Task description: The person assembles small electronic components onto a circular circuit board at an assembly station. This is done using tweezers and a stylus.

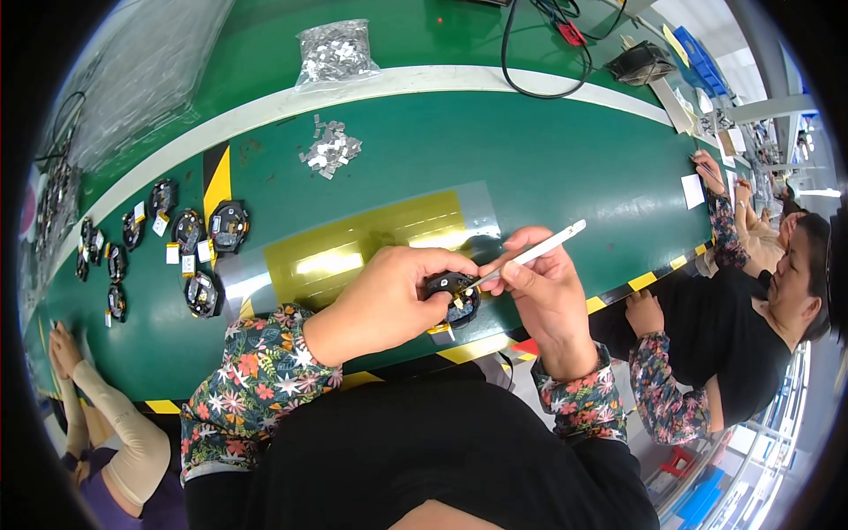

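Observation:
Near the front edge of the green bench, my left hand (pixel 384 296) grips a small round black device housing (pixel 465 309) between thumb and fingers. Its inside faces up, with a circuit board and a small yellow-and-white tab at the lower rim. My right hand (pixel 548 291) is closed around pale, slim tweezers (pixel 539 250), held slanting. Their dark tip reaches into the housing; what it touches there is too small to tell. Beneath both hands lies a yellow translucent film sheet (pixel 371 238) with clear borders. My left fingers hide part of the housing.
Several similar open housings (pixel 188 231) with small tabs stand at the left. Beyond the film lie a pile of small silvery pieces (pixel 333 148) and a filled clear bag (pixel 336 51). A black cable (pixel 505 53) loops at the back. Co-workers sit at right (pixel 742 353) and left (pixel 124 442).

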{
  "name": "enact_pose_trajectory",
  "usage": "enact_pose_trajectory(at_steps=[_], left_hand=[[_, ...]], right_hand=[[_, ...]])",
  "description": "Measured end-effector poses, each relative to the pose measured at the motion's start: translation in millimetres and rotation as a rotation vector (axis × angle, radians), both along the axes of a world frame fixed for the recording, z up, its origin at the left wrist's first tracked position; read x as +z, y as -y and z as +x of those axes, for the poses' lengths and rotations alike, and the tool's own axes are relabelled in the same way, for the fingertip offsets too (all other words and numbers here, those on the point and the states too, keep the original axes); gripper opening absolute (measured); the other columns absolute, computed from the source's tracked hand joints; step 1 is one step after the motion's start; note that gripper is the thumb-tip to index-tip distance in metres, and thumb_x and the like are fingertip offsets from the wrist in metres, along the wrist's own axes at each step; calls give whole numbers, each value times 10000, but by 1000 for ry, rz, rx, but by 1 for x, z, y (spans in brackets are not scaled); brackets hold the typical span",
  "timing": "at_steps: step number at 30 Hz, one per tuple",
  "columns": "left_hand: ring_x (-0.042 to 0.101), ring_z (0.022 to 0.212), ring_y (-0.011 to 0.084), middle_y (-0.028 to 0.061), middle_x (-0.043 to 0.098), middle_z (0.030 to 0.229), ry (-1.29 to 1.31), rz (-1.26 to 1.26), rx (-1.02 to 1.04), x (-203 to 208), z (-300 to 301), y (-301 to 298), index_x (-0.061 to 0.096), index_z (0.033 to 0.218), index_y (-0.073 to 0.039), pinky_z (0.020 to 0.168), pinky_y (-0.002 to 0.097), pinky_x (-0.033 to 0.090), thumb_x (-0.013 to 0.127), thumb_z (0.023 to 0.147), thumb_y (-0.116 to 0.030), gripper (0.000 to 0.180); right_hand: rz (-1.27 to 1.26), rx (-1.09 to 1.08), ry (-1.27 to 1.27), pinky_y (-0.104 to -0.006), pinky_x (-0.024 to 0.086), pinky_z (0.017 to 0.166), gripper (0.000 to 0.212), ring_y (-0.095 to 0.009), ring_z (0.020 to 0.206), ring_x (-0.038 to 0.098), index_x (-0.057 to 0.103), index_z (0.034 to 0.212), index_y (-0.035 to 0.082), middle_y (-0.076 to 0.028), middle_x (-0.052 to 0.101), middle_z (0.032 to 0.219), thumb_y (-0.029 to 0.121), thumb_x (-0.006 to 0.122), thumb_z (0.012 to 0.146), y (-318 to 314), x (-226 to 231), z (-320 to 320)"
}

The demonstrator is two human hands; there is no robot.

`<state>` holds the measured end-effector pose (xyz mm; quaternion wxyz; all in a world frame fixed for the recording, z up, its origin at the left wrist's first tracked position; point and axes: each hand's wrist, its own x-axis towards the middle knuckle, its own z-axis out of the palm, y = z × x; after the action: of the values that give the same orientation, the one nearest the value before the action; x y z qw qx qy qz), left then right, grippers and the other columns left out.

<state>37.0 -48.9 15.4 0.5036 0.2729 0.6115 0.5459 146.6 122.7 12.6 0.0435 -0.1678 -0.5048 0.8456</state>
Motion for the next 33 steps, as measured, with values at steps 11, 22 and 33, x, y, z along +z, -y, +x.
enact_pose_trajectory(at_steps=[11, 22, 33], left_hand=[[544, 776, 39, 35, 589, 935, 59, 37, 78, -5, -1, 0, 547, 1113, 41, 665, 188, 458, 462, 797, 107, 334], [461, 575, 22, 8, 563, 714, 62, 144, 134, -14, 2, -2, 573, 1083, 40, 488, 199, 375, 475, 764, 47, 334], [478, 599, 19, 6, 569, 736, 132, 149, 127, -11, -1, -1, 562, 1089, 60, 504, 190, 382, 500, 776, 26, 320]], right_hand=[[-152, -44, 10, -264, 505, 639, 246, -211, 734, 643, 478, 1042, 32, -171, 641, 866, 70, 599, 831, -6, -4, -3], [155, -7, -14, -241, 474, 613, 219, -195, 737, 639, 465, 1010, 39, -172, 641, 864, 49, 590, 829, -4, 8, -13], [248, -2, -6, -236, 459, 612, 220, -173, 740, 626, 457, 1003, 39, -157, 643, 848, 17, 583, 824, -1, 11, -13]])
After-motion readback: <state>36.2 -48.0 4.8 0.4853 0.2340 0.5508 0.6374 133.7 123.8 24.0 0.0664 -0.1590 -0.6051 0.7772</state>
